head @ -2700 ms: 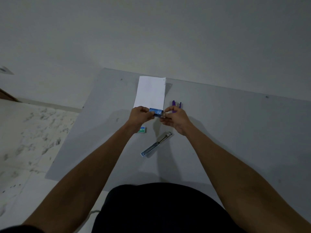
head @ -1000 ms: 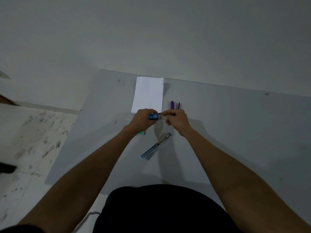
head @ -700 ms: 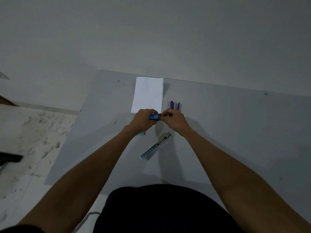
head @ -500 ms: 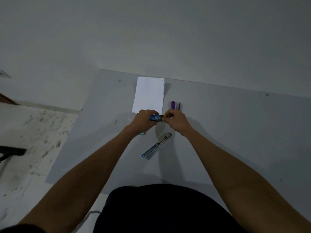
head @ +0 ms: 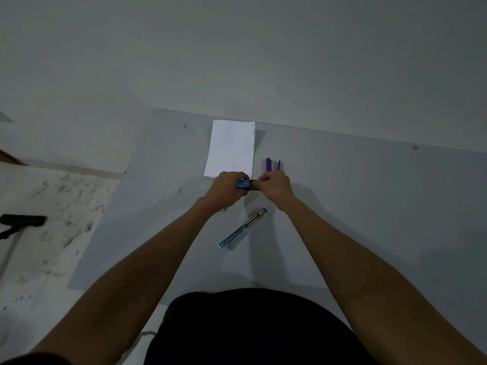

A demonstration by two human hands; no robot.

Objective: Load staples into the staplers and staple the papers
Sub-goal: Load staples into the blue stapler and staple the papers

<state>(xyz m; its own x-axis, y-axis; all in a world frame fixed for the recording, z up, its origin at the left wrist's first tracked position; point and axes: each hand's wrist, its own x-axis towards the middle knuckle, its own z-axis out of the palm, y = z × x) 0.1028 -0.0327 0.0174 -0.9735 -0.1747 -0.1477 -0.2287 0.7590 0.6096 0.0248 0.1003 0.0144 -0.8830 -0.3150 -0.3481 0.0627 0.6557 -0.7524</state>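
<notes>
Small blue staple box (head: 243, 184), marked "10" in white, held above the desk (head: 369, 206) near its middle, pinched from both ends. Left hand (head: 226, 189) curled closed around the box's 9 o'clock end; right hand (head: 275, 185) closed at the 3 o'clock end, fingertips on a dark part sticking out of the box there. Contents of the box not visible.

At 12 o'clock of the hands, a stack of white papers (head: 230, 148), flat, near edge just behind the left knuckles. At 1 o'clock, just beside the right hand, a purple stapler (head: 268, 164), partly hidden. At 6 o'clock, lying diagonally on the desk and apart from both hands, a long opened stapler (head: 243, 227), metal end toward 1 o'clock, blue end toward 7 o'clock. No writing legible on it.

Far off at 9 o'clock, on the pale floor (head: 52, 206), a black object (head: 22, 221), kind unclear.
</notes>
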